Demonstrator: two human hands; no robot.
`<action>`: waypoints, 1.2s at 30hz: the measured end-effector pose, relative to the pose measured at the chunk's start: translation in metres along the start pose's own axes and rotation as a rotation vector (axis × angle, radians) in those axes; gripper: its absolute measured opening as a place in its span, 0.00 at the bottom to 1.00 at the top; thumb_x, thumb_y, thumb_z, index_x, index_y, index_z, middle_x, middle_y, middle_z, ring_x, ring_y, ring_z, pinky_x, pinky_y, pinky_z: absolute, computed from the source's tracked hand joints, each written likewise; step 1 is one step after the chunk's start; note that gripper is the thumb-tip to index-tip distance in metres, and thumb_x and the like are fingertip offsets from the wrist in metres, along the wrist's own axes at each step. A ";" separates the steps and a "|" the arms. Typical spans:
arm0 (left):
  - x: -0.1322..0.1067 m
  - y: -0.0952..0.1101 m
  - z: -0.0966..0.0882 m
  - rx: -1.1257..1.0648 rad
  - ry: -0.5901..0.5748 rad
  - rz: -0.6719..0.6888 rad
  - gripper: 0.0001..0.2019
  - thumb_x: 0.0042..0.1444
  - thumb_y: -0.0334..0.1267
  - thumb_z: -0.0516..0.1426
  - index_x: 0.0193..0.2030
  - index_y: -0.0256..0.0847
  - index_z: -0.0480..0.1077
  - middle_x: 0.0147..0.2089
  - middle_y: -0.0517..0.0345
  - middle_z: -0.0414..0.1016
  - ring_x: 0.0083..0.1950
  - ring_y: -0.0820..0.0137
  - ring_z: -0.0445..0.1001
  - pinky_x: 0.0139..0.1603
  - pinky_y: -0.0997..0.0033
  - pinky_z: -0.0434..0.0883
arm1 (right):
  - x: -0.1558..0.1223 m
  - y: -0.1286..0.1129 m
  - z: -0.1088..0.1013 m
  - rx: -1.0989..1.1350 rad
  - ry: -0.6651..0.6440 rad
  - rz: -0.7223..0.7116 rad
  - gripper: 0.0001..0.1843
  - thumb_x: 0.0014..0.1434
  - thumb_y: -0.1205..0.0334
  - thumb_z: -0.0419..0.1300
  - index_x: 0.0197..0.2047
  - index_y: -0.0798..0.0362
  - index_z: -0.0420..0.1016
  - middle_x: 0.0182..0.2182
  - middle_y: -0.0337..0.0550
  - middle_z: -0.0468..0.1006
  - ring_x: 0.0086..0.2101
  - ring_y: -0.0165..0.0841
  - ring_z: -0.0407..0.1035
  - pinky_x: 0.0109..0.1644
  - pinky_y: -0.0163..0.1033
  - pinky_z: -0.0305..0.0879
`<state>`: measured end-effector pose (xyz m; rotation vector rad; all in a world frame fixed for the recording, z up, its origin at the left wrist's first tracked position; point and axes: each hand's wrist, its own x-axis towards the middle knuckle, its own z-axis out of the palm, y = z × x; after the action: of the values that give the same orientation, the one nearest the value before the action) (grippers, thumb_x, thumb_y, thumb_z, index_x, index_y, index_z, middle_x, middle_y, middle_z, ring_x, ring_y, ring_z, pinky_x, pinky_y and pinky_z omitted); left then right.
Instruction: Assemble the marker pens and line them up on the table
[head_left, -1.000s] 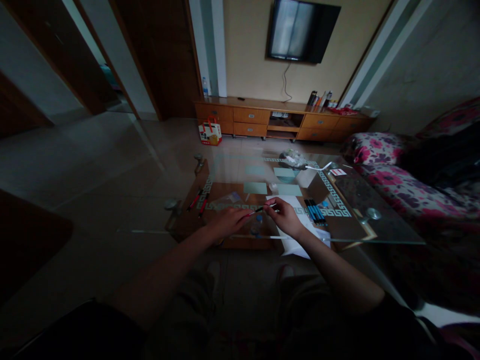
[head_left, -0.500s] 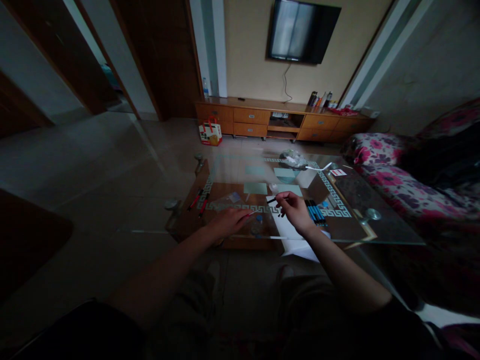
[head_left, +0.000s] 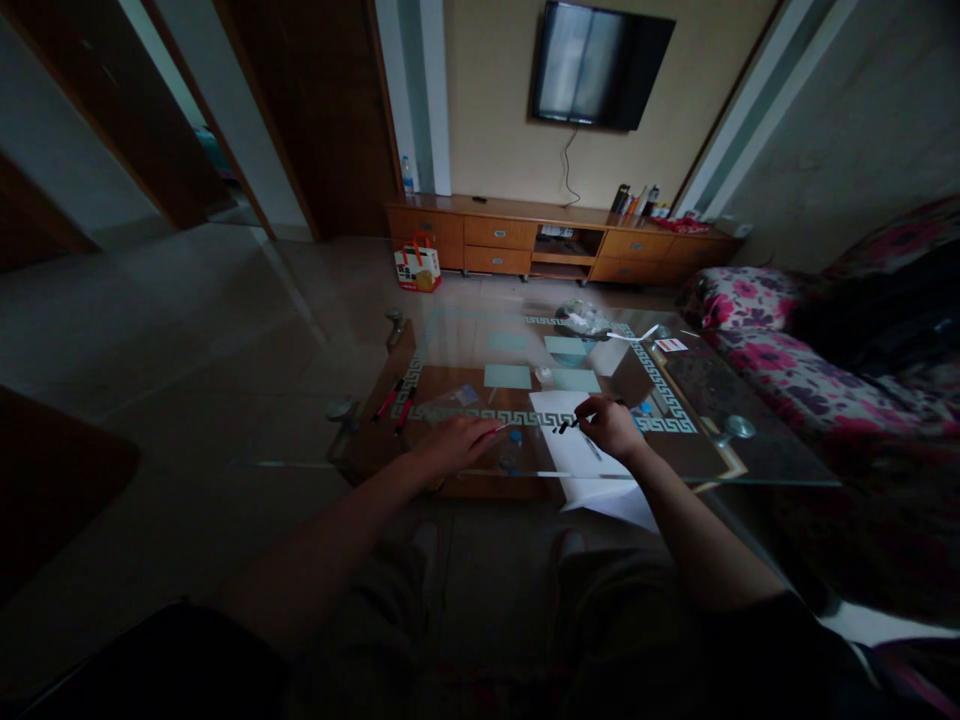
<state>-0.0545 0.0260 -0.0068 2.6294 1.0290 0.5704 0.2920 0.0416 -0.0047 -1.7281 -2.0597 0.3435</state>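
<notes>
- The person's right hand [head_left: 611, 430] has shifted rightward since the earlier frame, while the left hand [head_left: 456, 443] stays in almost the same place.
- The left hand pinches a slim, red, rod-shaped pen piece with a pale tip [head_left: 495, 430], over the near part of the clear glass bench with a pale key-pattern border [head_left: 664, 385].
- The pen piece's long axis runs roughly crosswise, its pale tip pointing right and slightly away from the person, toward the right hand.
- The right hand's fingers are bent close together over the white sheet of paper [head_left: 559, 458]; whether they pinch anything is too dark to tell.
- Small black pieces [head_left: 563, 427] show just left of the right fingertips, between the two hands and nearer the right one; whether they touch the fingers or the paper cannot be told.
- A clear gap separates the pale tip from those black pieces.
- Two slim red-and-black pens [head_left: 406, 410] lie beyond the left hand, to its left, their long axes slanting away from the person.
</notes>
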 end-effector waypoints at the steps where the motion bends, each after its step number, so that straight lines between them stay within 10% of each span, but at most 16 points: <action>1: 0.000 0.000 0.000 0.000 0.000 -0.003 0.17 0.69 0.41 0.48 0.59 0.44 0.69 0.52 0.53 0.78 0.49 0.66 0.78 0.50 0.64 0.74 | 0.000 0.001 0.001 -0.005 -0.025 -0.004 0.09 0.53 0.66 0.61 0.39 0.52 0.79 0.35 0.41 0.83 0.29 0.31 0.74 0.34 0.35 0.66; 36: 0.001 0.002 -0.001 -0.019 -0.011 -0.012 0.17 0.68 0.41 0.48 0.59 0.46 0.69 0.51 0.53 0.78 0.49 0.66 0.77 0.50 0.63 0.74 | -0.001 0.000 0.009 -0.028 -0.124 -0.010 0.26 0.47 0.74 0.60 0.51 0.54 0.74 0.44 0.47 0.80 0.33 0.32 0.74 0.43 0.36 0.69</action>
<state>-0.0530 0.0260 -0.0048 2.6057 1.0300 0.5599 0.2879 0.0408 -0.0124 -1.7528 -2.1690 0.4300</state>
